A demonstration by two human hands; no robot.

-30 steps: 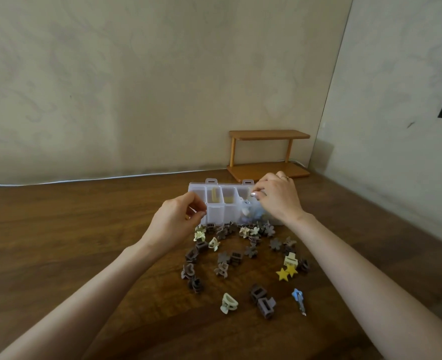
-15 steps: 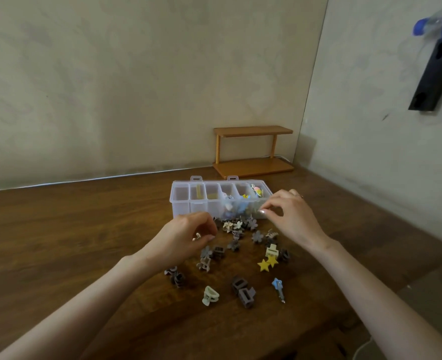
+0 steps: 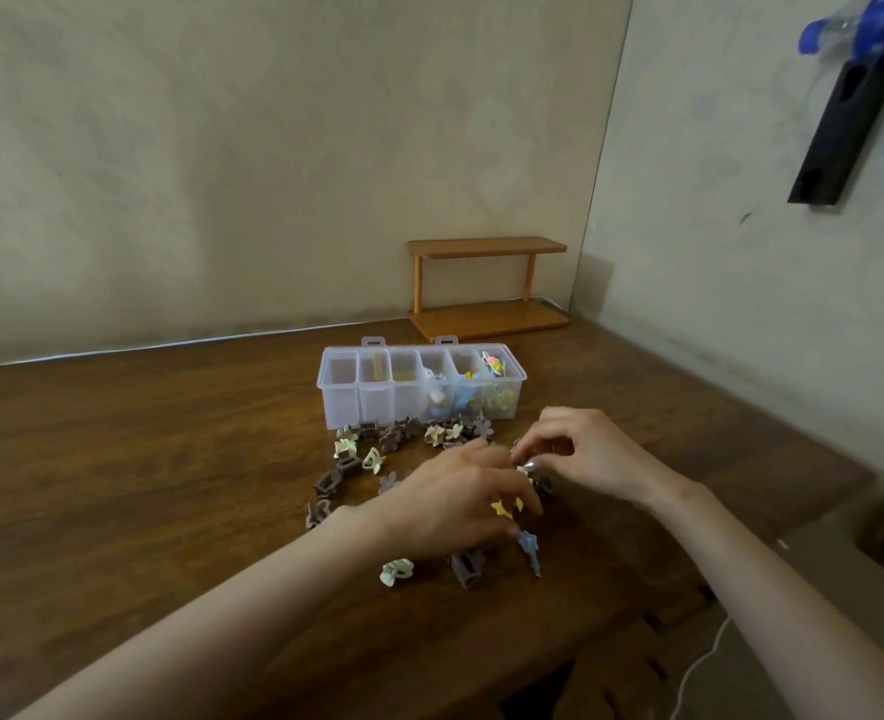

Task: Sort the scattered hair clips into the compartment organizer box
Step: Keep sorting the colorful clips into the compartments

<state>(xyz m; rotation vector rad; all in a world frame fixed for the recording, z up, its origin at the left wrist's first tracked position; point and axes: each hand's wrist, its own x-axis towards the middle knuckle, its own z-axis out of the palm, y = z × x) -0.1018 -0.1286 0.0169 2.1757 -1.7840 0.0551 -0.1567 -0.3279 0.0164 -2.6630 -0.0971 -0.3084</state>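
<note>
Right hand (image 3: 585,454) pinches small cream plastic hair clip (image 3: 523,469). Left hand (image 3: 455,504) just beside it, curled over yellow star-shaped plastic clips (image 3: 500,507); grip unclear.

A brown wooden desk (image 3: 117,485) fills the lower frame, a small two-tier shelf (image 3: 486,288) stands at its far edge right of center against the beige wall (image 3: 221,148), and a black holder (image 3: 840,127) with a blue-capped bottle (image 3: 845,23) hangs at upper right.
</note>
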